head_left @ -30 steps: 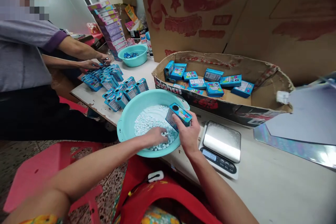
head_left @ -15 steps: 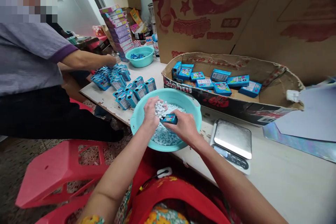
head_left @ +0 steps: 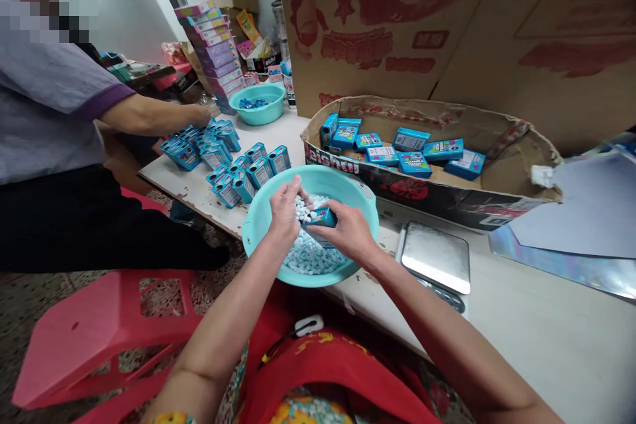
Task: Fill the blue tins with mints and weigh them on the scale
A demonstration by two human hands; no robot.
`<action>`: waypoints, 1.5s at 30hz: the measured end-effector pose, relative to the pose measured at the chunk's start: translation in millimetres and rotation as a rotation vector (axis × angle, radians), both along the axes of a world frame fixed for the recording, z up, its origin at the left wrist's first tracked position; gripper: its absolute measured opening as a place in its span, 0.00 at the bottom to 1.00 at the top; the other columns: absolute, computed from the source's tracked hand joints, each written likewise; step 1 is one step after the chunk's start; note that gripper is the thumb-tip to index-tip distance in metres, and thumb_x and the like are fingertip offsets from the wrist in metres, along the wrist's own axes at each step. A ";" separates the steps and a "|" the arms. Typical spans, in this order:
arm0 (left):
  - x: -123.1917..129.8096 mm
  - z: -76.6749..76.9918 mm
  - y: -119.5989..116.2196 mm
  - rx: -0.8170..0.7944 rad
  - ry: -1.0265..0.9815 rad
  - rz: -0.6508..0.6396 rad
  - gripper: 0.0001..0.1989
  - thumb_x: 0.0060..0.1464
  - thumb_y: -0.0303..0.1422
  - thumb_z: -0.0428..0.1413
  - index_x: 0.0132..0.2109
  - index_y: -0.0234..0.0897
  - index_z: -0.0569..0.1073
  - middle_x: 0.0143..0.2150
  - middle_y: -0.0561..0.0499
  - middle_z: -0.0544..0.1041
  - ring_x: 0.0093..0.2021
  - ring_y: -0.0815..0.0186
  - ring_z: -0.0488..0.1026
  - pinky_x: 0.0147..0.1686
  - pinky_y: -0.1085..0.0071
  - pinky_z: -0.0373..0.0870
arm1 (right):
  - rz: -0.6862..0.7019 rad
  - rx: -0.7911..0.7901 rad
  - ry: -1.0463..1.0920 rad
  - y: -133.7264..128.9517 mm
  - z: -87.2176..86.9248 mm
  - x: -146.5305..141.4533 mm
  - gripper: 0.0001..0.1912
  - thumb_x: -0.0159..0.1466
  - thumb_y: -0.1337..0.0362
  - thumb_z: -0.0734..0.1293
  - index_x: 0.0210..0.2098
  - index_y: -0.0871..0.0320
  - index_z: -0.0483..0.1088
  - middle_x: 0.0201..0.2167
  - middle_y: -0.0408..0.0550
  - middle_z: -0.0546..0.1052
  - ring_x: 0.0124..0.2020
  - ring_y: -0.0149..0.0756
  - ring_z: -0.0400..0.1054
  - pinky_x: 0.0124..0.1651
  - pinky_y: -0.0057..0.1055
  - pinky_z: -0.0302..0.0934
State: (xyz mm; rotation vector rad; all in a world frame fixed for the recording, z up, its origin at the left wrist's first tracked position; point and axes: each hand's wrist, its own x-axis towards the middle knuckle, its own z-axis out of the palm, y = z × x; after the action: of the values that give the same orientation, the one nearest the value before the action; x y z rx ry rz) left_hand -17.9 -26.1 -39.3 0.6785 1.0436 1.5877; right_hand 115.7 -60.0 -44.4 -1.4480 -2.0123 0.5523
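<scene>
A turquoise basin (head_left: 258, 212) holds many small white pieces (head_left: 313, 257). Over it, my right hand (head_left: 350, 228) grips a small blue box (head_left: 322, 217), tilted toward my left hand. Cupped beside the box, my left hand (head_left: 287, 212) holds a heap of the white pieces against its end. Several blue boxes (head_left: 259, 172) stand upright on the table to the left of the basin. Behind the basin, a long cut-down carton (head_left: 397, 187) has several blue boxes (head_left: 415, 164) lying in it.
To the right of the basin lies a digital scale (head_left: 436, 257). A person's arm (head_left: 154, 114) reaches over boxes at the left. Farther back are a second basin (head_left: 268, 112) and stacked cartons (head_left: 218, 56). A red stool (head_left: 94, 324) stands lower left.
The view has shifted slightly. The blue box is tilted a little differently, and my left fingers have moved up and closer around the white pieces. The other person's arm is still over the boxes.
</scene>
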 end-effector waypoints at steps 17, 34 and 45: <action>11.2 8.9 -4.3 0.025 0.070 -0.019 0.18 0.44 0.44 0.63 0.28 0.35 0.67 0.23 0.55 0.69 0.21 0.71 0.69 0.23 0.74 0.66 | -0.046 -0.037 0.160 -0.6 -5.3 7.1 0.16 0.54 0.54 0.73 0.38 0.54 0.73 0.31 0.44 0.76 0.33 0.38 0.68 0.34 0.29 0.56; 9.8 9.7 -8.0 0.045 0.062 -0.064 0.16 0.49 0.44 0.60 0.31 0.35 0.68 0.23 0.55 0.68 0.20 0.72 0.66 0.22 0.75 0.64 | 0.028 -0.050 0.238 -0.5 -9.2 5.0 0.16 0.54 0.55 0.73 0.39 0.55 0.73 0.33 0.44 0.77 0.35 0.39 0.70 0.38 0.31 0.59; 14.9 21.8 -23.4 0.139 0.160 -0.317 0.18 0.53 0.47 0.57 0.41 0.36 0.74 0.35 0.45 0.78 0.42 0.59 0.76 0.47 0.63 0.69 | 0.054 -0.117 0.476 3.5 -12.1 9.7 0.16 0.52 0.56 0.73 0.37 0.57 0.74 0.33 0.44 0.77 0.35 0.38 0.70 0.41 0.33 0.62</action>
State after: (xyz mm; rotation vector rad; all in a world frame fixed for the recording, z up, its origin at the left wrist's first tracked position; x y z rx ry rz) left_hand -3.0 -49.5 -17.6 1.0266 0.8938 1.3536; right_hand 125.4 -56.4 -56.5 -1.1890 -1.6642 0.9525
